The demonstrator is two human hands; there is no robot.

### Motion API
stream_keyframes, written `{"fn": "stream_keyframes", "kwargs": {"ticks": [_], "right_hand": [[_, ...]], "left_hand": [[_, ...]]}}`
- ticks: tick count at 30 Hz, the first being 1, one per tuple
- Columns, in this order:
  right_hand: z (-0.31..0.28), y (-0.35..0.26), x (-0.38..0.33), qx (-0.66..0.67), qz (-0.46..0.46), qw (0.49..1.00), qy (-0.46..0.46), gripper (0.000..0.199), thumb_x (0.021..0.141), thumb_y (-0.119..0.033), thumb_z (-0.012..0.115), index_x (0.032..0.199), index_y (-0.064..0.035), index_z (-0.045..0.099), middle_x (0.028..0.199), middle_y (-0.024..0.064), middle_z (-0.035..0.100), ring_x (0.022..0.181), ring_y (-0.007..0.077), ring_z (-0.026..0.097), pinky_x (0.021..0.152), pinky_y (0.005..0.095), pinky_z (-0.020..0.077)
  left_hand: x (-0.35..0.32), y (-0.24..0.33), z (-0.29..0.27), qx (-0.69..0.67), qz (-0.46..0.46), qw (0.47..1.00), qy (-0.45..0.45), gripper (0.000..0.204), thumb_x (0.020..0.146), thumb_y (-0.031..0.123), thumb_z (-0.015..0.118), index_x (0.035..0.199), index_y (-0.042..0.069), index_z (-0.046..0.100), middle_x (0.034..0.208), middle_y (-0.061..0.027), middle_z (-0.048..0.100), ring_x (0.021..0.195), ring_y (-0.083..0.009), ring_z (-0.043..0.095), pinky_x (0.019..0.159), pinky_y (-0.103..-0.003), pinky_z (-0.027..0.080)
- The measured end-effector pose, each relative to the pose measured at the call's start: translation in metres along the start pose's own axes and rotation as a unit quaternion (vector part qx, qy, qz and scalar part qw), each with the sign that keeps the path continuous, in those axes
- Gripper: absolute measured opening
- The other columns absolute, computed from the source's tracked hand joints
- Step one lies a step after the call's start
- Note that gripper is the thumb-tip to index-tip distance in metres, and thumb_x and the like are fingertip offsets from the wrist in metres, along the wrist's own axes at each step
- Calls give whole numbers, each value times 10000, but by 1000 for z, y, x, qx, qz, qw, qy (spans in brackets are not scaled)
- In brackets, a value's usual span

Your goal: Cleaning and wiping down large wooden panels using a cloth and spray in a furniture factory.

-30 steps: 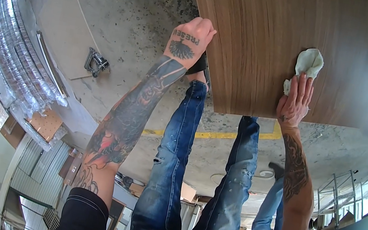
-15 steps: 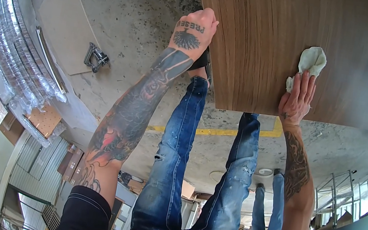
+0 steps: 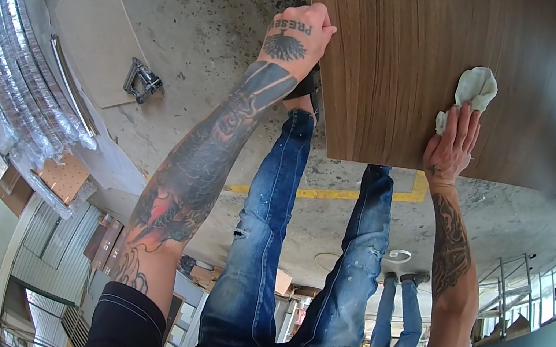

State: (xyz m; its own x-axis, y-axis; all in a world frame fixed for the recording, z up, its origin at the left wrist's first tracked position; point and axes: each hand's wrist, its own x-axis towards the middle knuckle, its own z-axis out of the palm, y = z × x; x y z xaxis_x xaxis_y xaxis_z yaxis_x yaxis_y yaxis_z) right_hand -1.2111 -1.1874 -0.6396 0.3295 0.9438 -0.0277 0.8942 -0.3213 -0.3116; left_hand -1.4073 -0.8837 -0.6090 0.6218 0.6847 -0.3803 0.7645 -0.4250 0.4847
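Panel (image 3: 452,70) of brown wood grain fills the upper right of the view, its near edge running just above the knees. Pale cloth (image 3: 473,89) lies on the panel near that edge, pressed flat under the fingertips of the right hand (image 3: 453,141), fingers spread, not pinching. Left hand (image 3: 296,35) is curled shut over the panel's left edge. Beyond that edge lies bare concrete floor (image 3: 201,19), with a small metal clamp (image 3: 142,79) and a flat board (image 3: 93,22) well apart. A second person's legs (image 3: 397,321) stand near the right forearm.
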Motion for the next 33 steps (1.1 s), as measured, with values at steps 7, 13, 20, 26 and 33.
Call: {"fn": "stream_keyframes", "kwargs": {"ticks": [7, 13, 20, 26, 33], "right_hand": [[1, -1, -3, -1, 6, 1000, -3, 561, 929, -132, 450, 1476, -27, 380, 1568, 175, 331, 1461, 429, 262, 1189, 543, 228], [0, 1, -1, 1, 1, 1000, 7, 566, 931, -128, 453, 1482, -26, 369, 1570, 176, 328, 1465, 431, 252, 1190, 549, 225], [14, -45, 15, 31, 5, 999, -37, 653, 836, -54, 537, 1472, -25, 395, 1585, 172, 307, 1473, 428, 239, 1178, 570, 243], [44, -171, 189, 102, -118, 988, -13, 644, 801, -130, 601, 1422, -35, 459, 1507, 142, 412, 1425, 363, 337, 1176, 488, 273], [25, -165, -5, 85, -142, 943, -288, 621, 840, -173, 609, 1439, -76, 478, 1514, 112, 426, 1436, 347, 329, 1197, 527, 232]], "left_hand": [[-2, 2, -1, -2, -3, 1000, 6, 209, 875, 221, 707, 810, 36, 633, 769, -138, 687, 744, -332, 673, 685, -425, 534], [3, 6, -3, 16, -1, 1000, -10, 207, 876, 222, 700, 810, 37, 635, 782, -142, 689, 762, -337, 673, 703, -433, 534], [-6, -9, 1, -53, -15, 998, 39, 169, 874, 178, 692, 853, 36, 603, 791, -148, 673, 763, -338, 671, 697, -420, 537], [-112, -30, 20, -288, -150, 941, 93, 121, 938, 147, 631, 1007, 49, 613, 931, -132, 676, 811, -295, 689, 734, -392, 539], [-326, 36, -51, -278, -240, 923, -113, 221, 898, 167, 684, 1073, 43, 632, 1036, -127, 687, 973, -309, 668, 855, -382, 527]]}}
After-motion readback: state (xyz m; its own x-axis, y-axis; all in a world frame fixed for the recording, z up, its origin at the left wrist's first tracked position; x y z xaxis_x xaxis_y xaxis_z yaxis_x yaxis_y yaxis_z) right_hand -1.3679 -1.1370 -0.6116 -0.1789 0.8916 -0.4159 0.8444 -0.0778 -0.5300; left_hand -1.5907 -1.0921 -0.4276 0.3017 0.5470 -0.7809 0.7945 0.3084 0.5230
